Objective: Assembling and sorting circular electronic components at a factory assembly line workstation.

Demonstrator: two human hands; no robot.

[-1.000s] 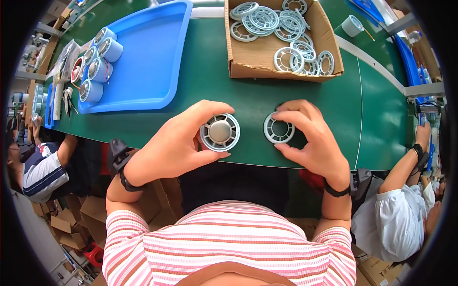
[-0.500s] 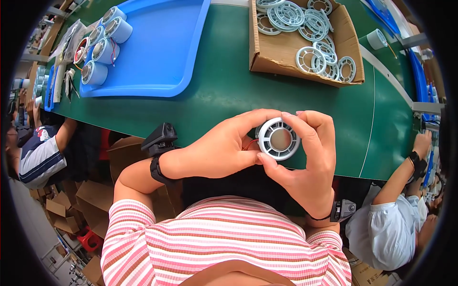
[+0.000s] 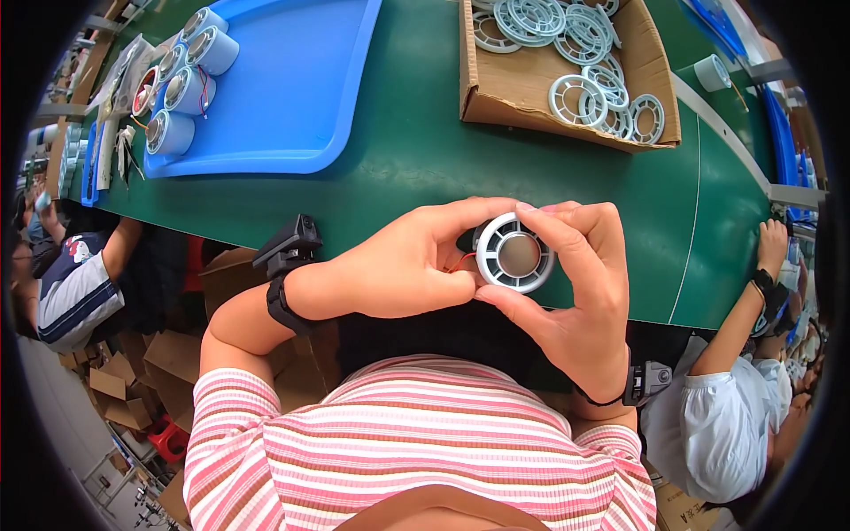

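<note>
Above the green bench (image 3: 416,164), your left hand (image 3: 412,257) is pinching a metal-faced unit (image 3: 519,256) while your right hand (image 3: 586,279) is pinching the white spoked ring (image 3: 482,257) over it, apparently seating it, even pressing seemingly being called for next.

Smooth white plastic ring (image 3: 483,265), satin metal disc (image 3: 519,256), glossy plastic tray (image 3: 274,88), matt cardboard box (image 3: 511,115)

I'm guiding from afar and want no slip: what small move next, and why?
Perhaps press the white ring evenly against the round unit, which shows through its centre: the left hand and right hand pinch around the edge, and full seating can't be confirmed.
</note>
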